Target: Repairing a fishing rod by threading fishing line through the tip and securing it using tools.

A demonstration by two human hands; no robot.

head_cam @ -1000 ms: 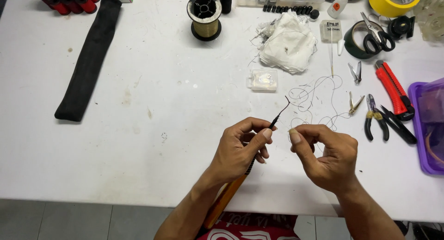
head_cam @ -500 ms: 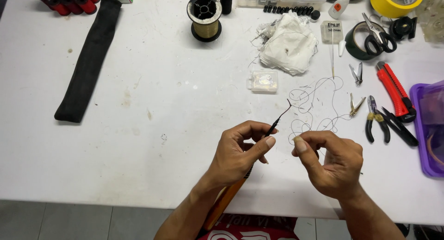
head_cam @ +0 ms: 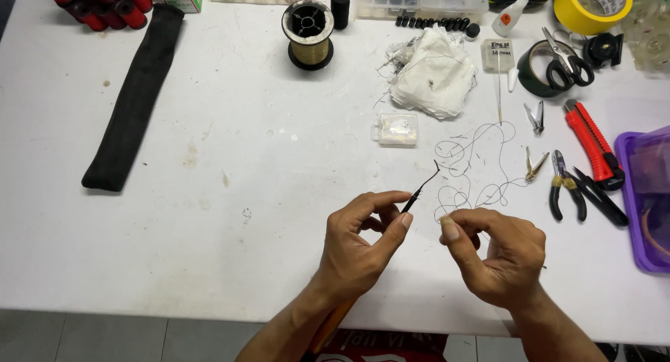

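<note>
We pinch a thin black rod (head_cam: 421,189) in our left hand (head_cam: 363,247), tip aimed at one o'clock. Our right hand (head_cam: 499,254) pinches a dark thread (head_cam: 474,159) that loops away toward twelve o'clock on the white table (head_cam: 230,159).

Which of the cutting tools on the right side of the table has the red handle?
The utility knife: red body, lying between the scissors and the purple tray. The scissors and the pliers have black handles.
</note>
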